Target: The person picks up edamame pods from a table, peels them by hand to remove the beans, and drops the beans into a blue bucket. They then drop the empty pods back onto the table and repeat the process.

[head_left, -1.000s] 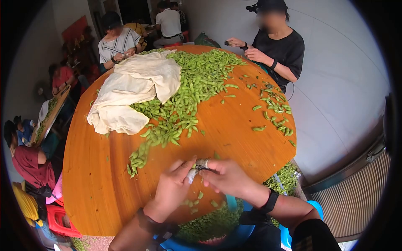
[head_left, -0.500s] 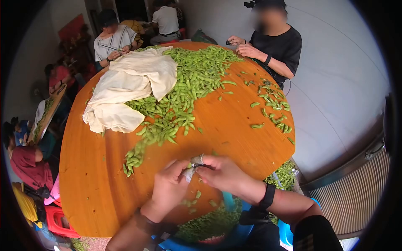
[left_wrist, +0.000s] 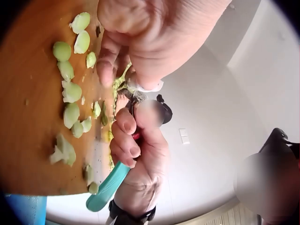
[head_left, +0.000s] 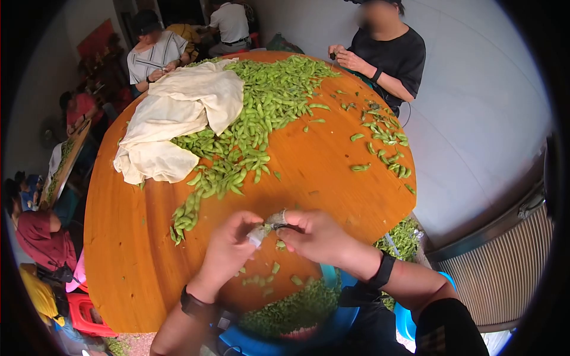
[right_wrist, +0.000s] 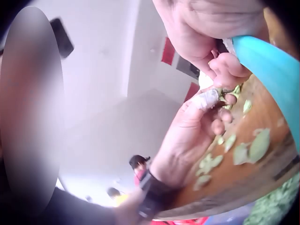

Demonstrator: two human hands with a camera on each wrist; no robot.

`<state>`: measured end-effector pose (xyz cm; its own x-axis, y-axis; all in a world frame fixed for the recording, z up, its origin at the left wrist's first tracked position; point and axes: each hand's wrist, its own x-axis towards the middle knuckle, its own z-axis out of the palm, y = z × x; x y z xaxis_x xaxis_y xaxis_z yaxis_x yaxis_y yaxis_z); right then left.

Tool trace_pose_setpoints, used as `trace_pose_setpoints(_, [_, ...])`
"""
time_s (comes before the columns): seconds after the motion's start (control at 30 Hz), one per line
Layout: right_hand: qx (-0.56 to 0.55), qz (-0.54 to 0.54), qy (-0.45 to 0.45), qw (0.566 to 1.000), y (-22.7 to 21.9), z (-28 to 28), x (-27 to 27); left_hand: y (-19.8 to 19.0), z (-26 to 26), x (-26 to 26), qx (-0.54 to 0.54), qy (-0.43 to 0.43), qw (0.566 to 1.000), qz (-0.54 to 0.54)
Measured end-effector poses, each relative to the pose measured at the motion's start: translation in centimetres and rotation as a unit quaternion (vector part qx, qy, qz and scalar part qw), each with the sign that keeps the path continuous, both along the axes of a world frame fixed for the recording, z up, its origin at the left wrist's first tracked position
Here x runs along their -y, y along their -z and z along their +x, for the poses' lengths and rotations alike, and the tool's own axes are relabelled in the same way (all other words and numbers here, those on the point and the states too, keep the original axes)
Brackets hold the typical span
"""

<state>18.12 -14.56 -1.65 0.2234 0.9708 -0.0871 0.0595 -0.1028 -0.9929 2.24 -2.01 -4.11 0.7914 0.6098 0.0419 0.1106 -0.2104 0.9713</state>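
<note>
Right hand (head_left: 320,240) has its fingers curled round a turquoise handle (left_wrist: 108,187); handle sticks out of the near side of the fist, working end hidden between the hands. Grey knitted wrap (head_left: 276,218) on that index finger, just beside the left thumb.

Left hand (head_left: 228,246) sits left of it, index arched, thumb toward the right hand, small gap between the two. White wrap (right_wrist: 206,99) on the thumb tip. Greenish bit shows by that tip; can't tell if it's pinched there or lies behind.

Shelled beans (left_wrist: 70,91) are scattered on the wooden table (head_left: 332,190), mostly on the near side of both hands' fingers, apart from them, toward the near edge. Blue tub (head_left: 347,320) nearest, below that edge, green beans (head_left: 291,311) inside.

Pod heap (head_left: 261,110) on the far side, well beyond the fingertips, with a tail (head_left: 186,216) running near-left. Cream cloth (head_left: 178,113) covers its left part. Loose pods (head_left: 386,142) far right, near a person in black (head_left: 389,59).
</note>
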Motion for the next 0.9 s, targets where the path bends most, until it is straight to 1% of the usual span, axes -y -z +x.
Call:
trace_pose_setpoints(0.03, [0.024, 0.005, -0.008, 1.0, -0.2, 0.1, 0.1, -0.2, 0.0, 0.1, 0.015, 0.006, 0.999, -0.042])
trace_pose_setpoints(0.07, [0.023, 0.004, -0.007, 1.0, -0.3, 0.1, 0.3, -0.3, 0.1, 0.1, 0.031, 0.012, 0.996, -0.084])
trace_pose_setpoints(0.1, [0.038, 0.007, -0.014, 0.999, -0.5, 0.2, 0.4, -0.2, 0.1, 0.2, 0.03, 0.012, 0.996, -0.084])
trace_pose_setpoints(0.17, [0.052, 0.009, -0.02, 0.998, -0.5, 0.2, 0.5, 0.1, 0.0, 0.3, 0.024, 0.019, 1.0, 0.001])
trace_pose_setpoints(0.2, [0.052, 0.01, -0.016, 0.998, -0.4, 0.3, 0.5, 0.3, 0.0, 0.2, 0.024, 0.019, 1.0, 0.001])
trace_pose_setpoints(0.27, [0.052, 0.01, -0.013, 0.999, -0.5, 0.4, 0.5, 0.7, 0.1, 0.0, 0.028, 0.024, 0.999, 0.038])
trace_pose_setpoints(0.3, [0.035, 0.007, -0.008, 0.999, -0.6, 0.6, 0.5, 0.4, 0.1, 0.0, 0.028, 0.024, 0.999, 0.037])
trace_pose_setpoints(0.37, [0.018, 0.003, -0.004, 1.0, -0.5, 1.0, 0.6, -0.6, -0.1, 0.2, -0.002, 0.055, 0.997, 0.048])
trace_pose_setpoints(0.43, [0.056, 0.051, 0.024, 0.997, 0.1, 1.4, 0.6, -0.6, -0.2, -0.1, -0.012, 0.068, 0.996, 0.062])
trace_pose_setpoints(0.47, [0.056, 0.05, 0.023, 0.997, 0.0, 1.7, 0.6, -0.5, -0.3, -0.1, -0.023, 0.081, 0.993, 0.077])
trace_pose_setpoints(0.5, [0.097, 0.028, 0.036, 0.994, -0.3, 2.1, 0.6, -0.7, -0.2, 0.1, -0.022, 0.081, 0.994, 0.076])
trace_pose_setpoints(0.53, [0.138, 0.006, 0.049, 0.989, -0.4, 2.3, 0.5, -0.9, 0.0, 0.4, 0.001, 0.07, 0.997, -0.007])
trace_pose_setpoints(0.57, [0.139, 0.006, 0.05, 0.989, -0.2, 2.2, 0.5, -1.1, 0.2, 0.6, 0.025, 0.06, 0.994, -0.09])
trace_pose_setpoints(0.6, [0.147, 0.061, 0.038, 0.986, 0.2, 1.8, 0.3, -1.1, 0.3, 0.6, 0.027, 0.061, 0.994, -0.09])
trace_pose_setpoints(0.63, [0.155, 0.116, 0.026, 0.981, 0.4, 1.4, 0.1, -1.0, 0.4, 0.7, 0.068, 0.072, 0.99, -0.103])
trace_pose_setpoints(0.67, [0.156, 0.117, 0.027, 0.98, 0.1, 1.2, 0.0, -0.9, 0.4, 0.7, 0.108, 0.081, 0.984, -0.116])
trace_pose_setpoints(0.73, [0.184, 0.051, 0.009, 0.981, -0.4, 0.6, -0.3, -1.0, 0.3, 0.7, 0.123, 0.083, 0.982, -0.119])
trace_pose_setpoints(0.8, [0.165, 0.068, 0.007, 0.984, -0.1, 0.3, -0.7, -1.2, 0.2, 0.8, 0.137, 0.082, 0.98, -0.123])
trace_pose_setpoints(0.87, [0.092, 0.075, 0.012, 0.993, 0.0, 0.0, -0.8, -1.4, 0.1, 1.0, 0.157, 0.081, 0.975, -0.137])
trace_pose_setpoints(0.9, [0.093, 0.075, 0.01, 0.993, 0.0, 0.0, -0.8, -1.4, 0.1, 1.1, 0.157, 0.079, 0.975, -0.137])
